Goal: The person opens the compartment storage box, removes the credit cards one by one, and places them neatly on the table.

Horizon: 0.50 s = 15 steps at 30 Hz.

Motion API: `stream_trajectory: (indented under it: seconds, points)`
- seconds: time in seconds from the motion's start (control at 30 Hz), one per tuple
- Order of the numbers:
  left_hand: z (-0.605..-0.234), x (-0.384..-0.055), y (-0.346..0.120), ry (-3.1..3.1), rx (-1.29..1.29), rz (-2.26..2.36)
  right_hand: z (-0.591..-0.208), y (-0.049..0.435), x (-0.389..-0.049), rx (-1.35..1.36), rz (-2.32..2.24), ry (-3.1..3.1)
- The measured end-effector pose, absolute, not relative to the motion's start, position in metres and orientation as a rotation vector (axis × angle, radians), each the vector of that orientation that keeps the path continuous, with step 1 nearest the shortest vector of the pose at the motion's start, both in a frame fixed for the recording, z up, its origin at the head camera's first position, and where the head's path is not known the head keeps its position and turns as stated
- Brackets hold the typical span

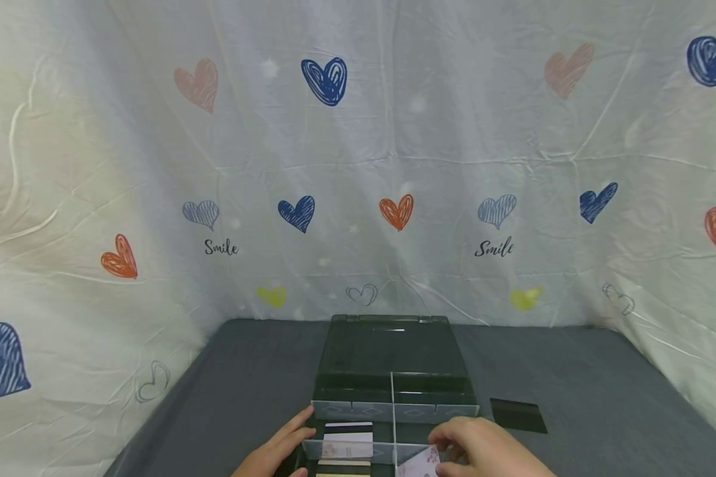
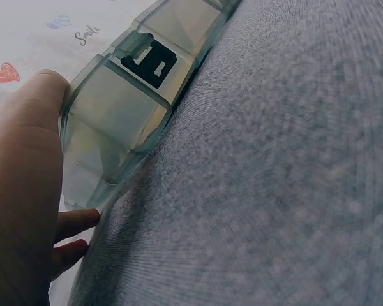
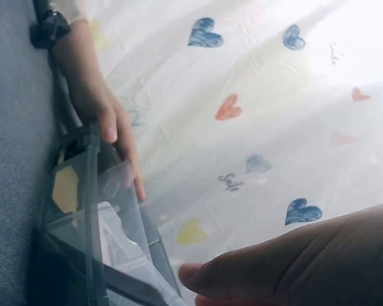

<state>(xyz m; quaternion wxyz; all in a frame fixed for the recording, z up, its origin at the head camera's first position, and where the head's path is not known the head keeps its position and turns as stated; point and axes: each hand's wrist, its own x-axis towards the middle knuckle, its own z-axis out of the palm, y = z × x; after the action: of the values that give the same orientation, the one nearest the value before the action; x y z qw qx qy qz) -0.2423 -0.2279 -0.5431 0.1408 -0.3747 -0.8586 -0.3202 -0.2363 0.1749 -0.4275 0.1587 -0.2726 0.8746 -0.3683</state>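
An open dark translucent divided box (image 1: pixel 388 351) lies on the cloth, its lid folded back. My left hand (image 1: pixel 277 447) rests against the box's left side, fingers spread and fairly straight. In the right wrist view, the left thumb and fingers (image 3: pixel 140 185) touch its near corner. At the front right compartment, my right hand (image 1: pixel 483 447) pinches the edge of a pale card with a pinkish pattern (image 1: pixel 419 462), which sits tilted there. The left compartments hold a white card with a black stripe (image 1: pixel 347 437) and cream cards (image 1: pixel 343 467). The right fingertips are partly hidden.
A black card (image 1: pixel 519 416) lies flat on the grey cloth (image 1: pixel 256 371), right of the box. A light divider (image 1: pixel 393 397) splits the box lengthwise. A white curtain with printed hearts (image 1: pixel 358 152) hangs behind and at both sides. A latch (image 2: pixel 152 58) shows on the box.
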Motion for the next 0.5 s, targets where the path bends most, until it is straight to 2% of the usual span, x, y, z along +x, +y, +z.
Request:
stream_trajectory:
  seconds: [0.5]
  points:
    - [-0.539,-0.239,-0.227,-2.561,-1.061,-0.955,-0.441,0.161,-0.238,-0.7,-1.372,2.264]
